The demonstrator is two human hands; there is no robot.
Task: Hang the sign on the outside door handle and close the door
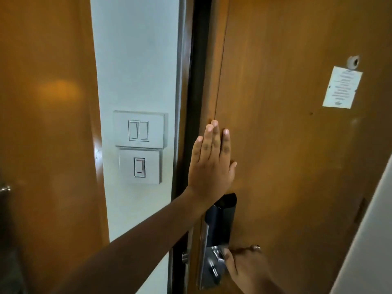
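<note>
The left hand lies flat, fingers spread, palm pressed against the wooden door near its left edge, above the black lock plate. The right hand is curled around the metal inside handle. The sign is not in view, presumably already outside; the door appears nearly shut against the dark frame, so only latching remains.

Two hands: the left hand and the right hand. One wooden door with one black lock body, one metal lever handle, one peephole and one paper notice. Two switch plates carrying three rocker switches altogether. One ring.
</note>
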